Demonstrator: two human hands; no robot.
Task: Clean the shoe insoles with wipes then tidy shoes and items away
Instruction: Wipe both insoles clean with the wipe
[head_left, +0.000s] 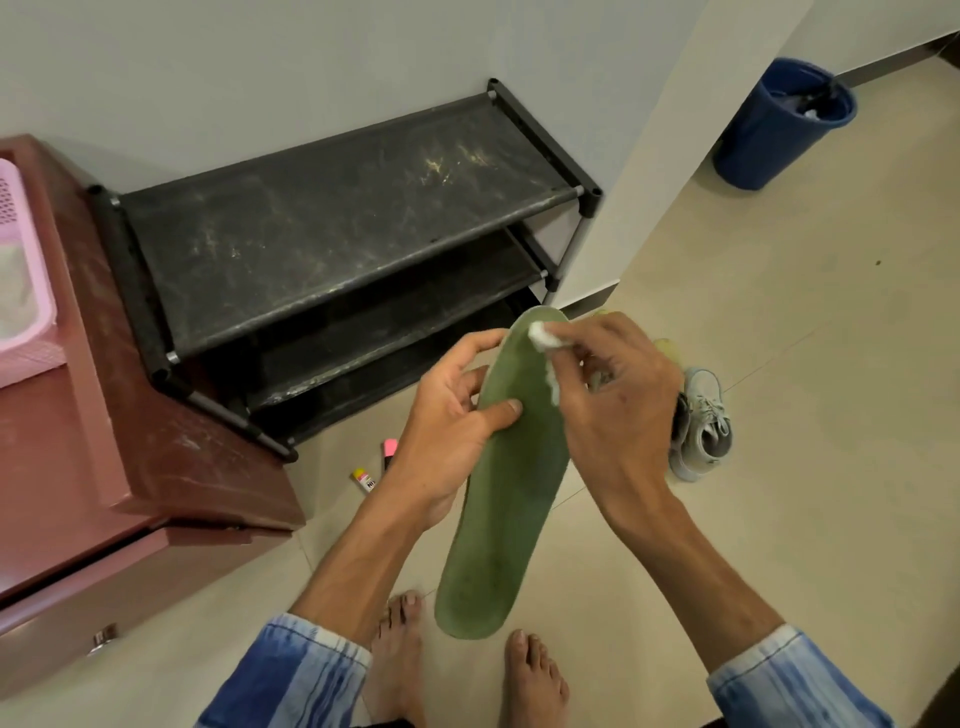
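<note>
The cleaning looks to be midway. The left hand (447, 431) grips a long green insole (509, 519) held in the air in front of the person, thumb pressed on its face and fingers curled behind its edge. The right hand (618, 410) pinches a crumpled white wipe (543, 338) against the far, toe end. The insole looks thin and matte, faintly mottled, with rounded ends. A pale laced shoe (704, 426) lies on the floor to the right, and two marker pens (374, 467) lie by the dusty black shoe rack (337, 223), so the tidying remains.
</note>
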